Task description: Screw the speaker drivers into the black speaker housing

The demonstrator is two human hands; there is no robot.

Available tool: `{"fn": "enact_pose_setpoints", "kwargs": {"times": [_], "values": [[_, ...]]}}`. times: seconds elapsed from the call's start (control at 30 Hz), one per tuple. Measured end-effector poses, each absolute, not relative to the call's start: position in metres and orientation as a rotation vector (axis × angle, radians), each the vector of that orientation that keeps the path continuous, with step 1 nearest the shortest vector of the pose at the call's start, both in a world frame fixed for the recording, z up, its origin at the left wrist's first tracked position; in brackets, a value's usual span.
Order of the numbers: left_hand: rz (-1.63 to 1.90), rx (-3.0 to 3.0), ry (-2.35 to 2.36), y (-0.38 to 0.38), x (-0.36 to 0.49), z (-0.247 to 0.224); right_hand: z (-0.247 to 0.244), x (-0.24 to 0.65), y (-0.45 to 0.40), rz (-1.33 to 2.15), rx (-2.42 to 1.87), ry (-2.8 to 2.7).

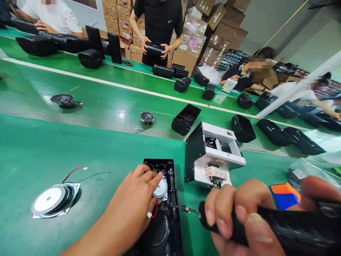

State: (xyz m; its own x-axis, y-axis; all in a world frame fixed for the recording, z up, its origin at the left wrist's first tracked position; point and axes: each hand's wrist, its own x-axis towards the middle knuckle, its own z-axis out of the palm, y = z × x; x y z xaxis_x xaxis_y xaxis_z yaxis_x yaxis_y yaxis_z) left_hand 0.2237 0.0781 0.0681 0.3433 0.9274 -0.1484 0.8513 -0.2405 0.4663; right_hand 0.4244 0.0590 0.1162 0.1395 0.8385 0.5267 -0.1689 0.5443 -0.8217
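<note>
**Driving a screw into the speaker shell**

Head view: at lower centre, the left hand (135, 199) curls loosely, fingertips pinning a small round silver speaker driver (160, 188) into the long black plastic speaker housing (162, 213) on the green worktop (53, 149). At lower right, the right hand (239, 213) is clenched around a black electric screwdriver (279, 227). Its bit should probably stay square to the screw, with the driver pinned firmly throughout.

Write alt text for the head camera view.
A person's left hand steadies a small round speaker in a black speaker case on a green table, while the right hand grips an electric screwdriver aimed at it. Another loose speaker lies left; other people work behind.
</note>
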Motion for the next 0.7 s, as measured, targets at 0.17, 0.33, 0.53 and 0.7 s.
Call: {"fn": "enact_pose_setpoints", "kwargs": {"times": [0.17,0.33,0.53,0.7], "values": [[0.123,2.12,1.562,0.081,0.228,0.078,0.089,0.39,0.072,0.778,-0.61,-1.161],[0.112,2.111,1.563,0.083,0.23,0.083,0.074,0.388,0.078,0.786,-0.652,-1.203],[0.093,2.093,1.564,0.08,0.23,0.086,0.067,0.386,0.078,0.823,-0.643,-1.208],[0.051,2.085,1.577,0.081,0.232,0.087,0.056,0.391,0.078,0.845,-0.614,-1.28]]}}
